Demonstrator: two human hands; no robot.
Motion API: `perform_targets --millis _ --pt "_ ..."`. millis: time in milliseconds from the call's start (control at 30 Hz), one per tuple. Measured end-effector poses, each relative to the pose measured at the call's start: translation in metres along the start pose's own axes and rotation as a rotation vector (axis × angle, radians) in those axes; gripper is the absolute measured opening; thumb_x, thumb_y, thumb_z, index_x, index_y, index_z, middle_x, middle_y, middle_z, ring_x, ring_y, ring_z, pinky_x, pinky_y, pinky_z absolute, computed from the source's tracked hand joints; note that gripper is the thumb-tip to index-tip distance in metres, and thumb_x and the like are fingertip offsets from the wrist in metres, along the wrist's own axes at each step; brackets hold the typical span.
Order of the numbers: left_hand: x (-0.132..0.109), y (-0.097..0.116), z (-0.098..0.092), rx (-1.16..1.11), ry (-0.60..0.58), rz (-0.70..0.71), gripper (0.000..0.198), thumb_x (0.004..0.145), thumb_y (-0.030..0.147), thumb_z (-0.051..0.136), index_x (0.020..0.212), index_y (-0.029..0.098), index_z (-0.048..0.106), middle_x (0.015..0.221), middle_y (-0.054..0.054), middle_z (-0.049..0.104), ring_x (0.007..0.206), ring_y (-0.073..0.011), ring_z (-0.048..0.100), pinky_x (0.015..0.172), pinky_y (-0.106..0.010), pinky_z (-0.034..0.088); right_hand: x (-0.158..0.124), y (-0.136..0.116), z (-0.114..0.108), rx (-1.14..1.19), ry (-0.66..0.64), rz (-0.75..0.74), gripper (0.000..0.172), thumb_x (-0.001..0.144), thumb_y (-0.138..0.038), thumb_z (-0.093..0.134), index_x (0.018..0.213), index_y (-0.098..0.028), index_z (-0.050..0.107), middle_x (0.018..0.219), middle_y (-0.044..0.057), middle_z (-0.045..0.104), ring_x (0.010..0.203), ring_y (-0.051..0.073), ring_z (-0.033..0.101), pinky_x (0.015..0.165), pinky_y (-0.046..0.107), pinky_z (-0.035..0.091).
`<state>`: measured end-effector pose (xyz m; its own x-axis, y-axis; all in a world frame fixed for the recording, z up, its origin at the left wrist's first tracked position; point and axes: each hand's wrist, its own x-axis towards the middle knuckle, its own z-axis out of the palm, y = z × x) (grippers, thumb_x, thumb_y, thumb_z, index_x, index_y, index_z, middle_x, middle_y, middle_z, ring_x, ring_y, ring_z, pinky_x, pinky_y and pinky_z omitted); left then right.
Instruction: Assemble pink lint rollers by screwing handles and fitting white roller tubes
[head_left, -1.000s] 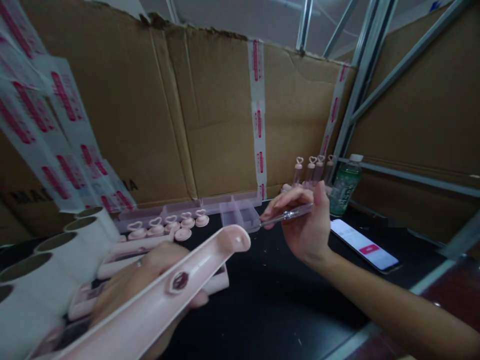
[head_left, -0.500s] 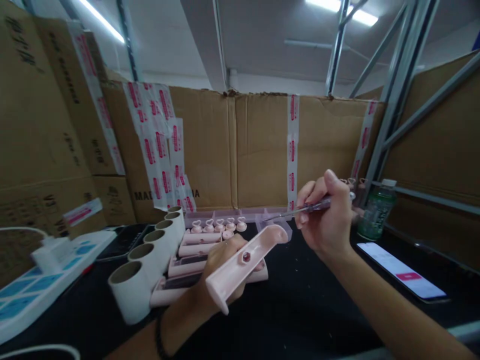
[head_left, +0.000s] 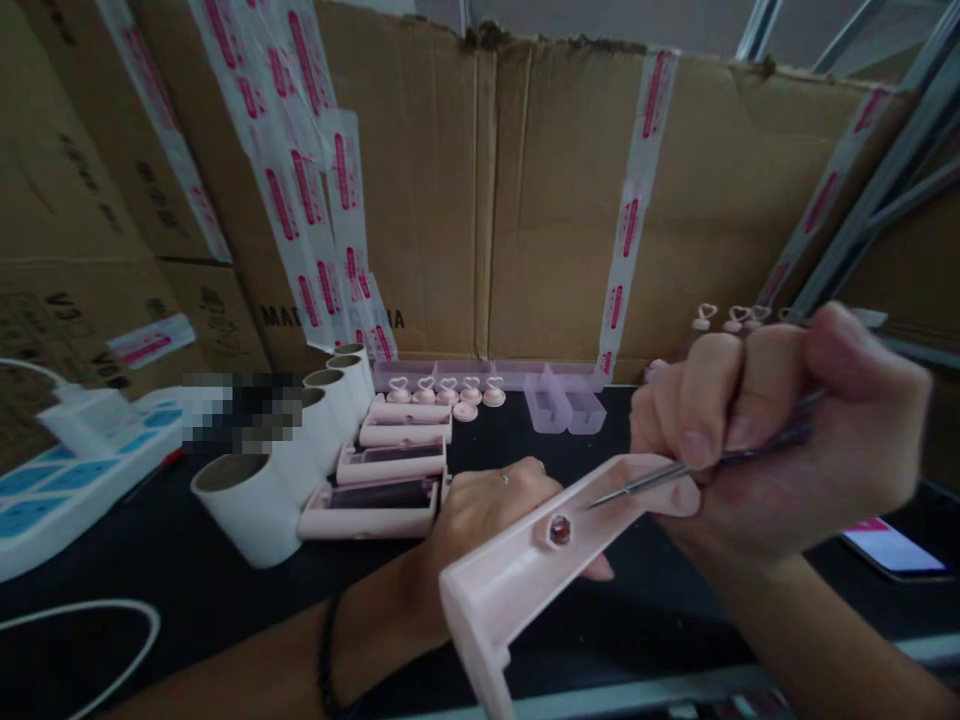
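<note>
My left hand (head_left: 484, 510) is wrapped round a pale pink plastic trough-shaped part (head_left: 499, 590) and holds it tilted, open side towards me. In its middle sits a hexagonal socket (head_left: 559, 531) with a dark reddish, shiny piece inside. My right hand (head_left: 780, 440) grips a screwdriver (head_left: 637, 484) with a thin metal shaft; the fingers mostly cover its dark purplish handle. The tip points into the trough just right of the socket, apart from it. Behind my left hand lie several pink holders (head_left: 367, 524), some with dark rollers, and small pink heart-topped pieces (head_left: 448, 390).
White tubes (head_left: 240, 520) stand in a row at left, beside a power strip (head_left: 82, 480) with a plugged-in charger (head_left: 101, 425). Lilac trays (head_left: 551, 408) sit by the cardboard wall (head_left: 420, 240). A phone (head_left: 900, 550) lies at right, partly hidden by my right arm.
My view has tipped downward. The pink part is nearer to me, and the screwdriver tip has come from beyond the part to inside its trough, near the socket.
</note>
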<state>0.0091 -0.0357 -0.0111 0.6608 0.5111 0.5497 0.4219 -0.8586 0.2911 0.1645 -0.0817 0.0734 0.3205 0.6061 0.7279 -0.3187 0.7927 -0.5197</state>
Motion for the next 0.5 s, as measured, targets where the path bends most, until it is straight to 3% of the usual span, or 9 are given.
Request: perform_targets --millis 67,167,233,300,367,433,500 --pt "0.003 0.008 -0.003 -0.069 -0.006 -0.006 0.024 0.068 0.051 0.09 0.072 0.029 0.081 0.062 0.003 0.065 0.049 -0.0119 0.062 0.044 -0.023 0.034 0.0 -0.007 0.004 -0.072 0.026 0.024 0.072 0.108 -0.02 0.001 0.039 -0.016 0.023 0.033 0.003 0.028 0.024 0.012 0.033 0.028 0.028 0.025" --pt "0.005 0.016 -0.004 -0.175 0.003 0.038 0.016 0.069 0.042 0.091 0.067 0.031 0.081 0.049 0.005 0.059 0.043 -0.0099 0.059 0.04 -0.023 0.03 0.003 -0.014 0.011 -0.163 0.103 0.074 0.083 0.11 -0.034 0.041 0.037 -0.012 0.007 0.03 0.001 0.018 0.021 0.011 0.031 0.024 0.03 0.023" --pt "0.003 0.019 -0.003 -0.196 0.067 0.075 0.027 0.081 0.051 0.08 0.065 0.03 0.08 0.047 0.004 0.058 0.041 -0.0098 0.057 0.042 -0.023 0.033 0.004 -0.015 0.014 -0.213 0.133 0.119 0.094 0.098 -0.04 0.068 0.037 -0.01 0.002 0.029 0.0 0.016 0.02 0.01 0.029 0.022 0.031 0.021" --pt "0.002 0.021 0.0 -0.191 0.157 0.109 0.051 0.092 0.066 0.059 0.063 0.029 0.078 0.049 0.002 0.059 0.042 -0.0101 0.057 0.045 -0.024 0.035 0.004 -0.014 0.014 -0.243 0.12 0.144 0.097 0.089 -0.043 0.078 0.035 -0.01 0.005 0.028 -0.001 0.019 0.02 0.009 0.029 0.023 0.03 0.021" --pt "0.001 0.021 0.0 -0.174 0.212 0.127 0.062 0.095 0.071 0.046 0.063 0.029 0.078 0.051 0.002 0.059 0.043 -0.0103 0.058 0.045 -0.024 0.034 0.003 -0.013 0.011 -0.245 0.094 0.16 0.095 0.085 -0.044 0.082 0.034 -0.011 0.009 0.029 -0.001 0.021 0.021 0.009 0.03 0.023 0.029 0.022" --pt "0.002 0.02 -0.001 -0.189 0.167 0.123 0.049 0.093 0.064 0.058 0.065 0.03 0.078 0.052 0.004 0.061 0.045 -0.0096 0.06 0.044 -0.023 0.033 0.001 -0.012 0.009 -0.229 0.069 0.174 0.093 0.083 -0.044 0.084 0.035 -0.011 0.011 0.029 -0.001 0.021 0.021 0.01 0.03 0.022 0.029 0.021" --pt "0.004 0.021 -0.003 -0.222 0.068 0.082 0.026 0.081 0.052 0.08 0.064 0.032 0.078 0.051 0.007 0.062 0.045 -0.0087 0.061 0.043 -0.021 0.033 0.0 -0.012 0.007 -0.214 0.066 0.17 0.092 0.082 -0.044 0.084 0.037 -0.011 0.01 0.03 -0.001 0.02 0.021 0.01 0.03 0.021 0.03 0.021"
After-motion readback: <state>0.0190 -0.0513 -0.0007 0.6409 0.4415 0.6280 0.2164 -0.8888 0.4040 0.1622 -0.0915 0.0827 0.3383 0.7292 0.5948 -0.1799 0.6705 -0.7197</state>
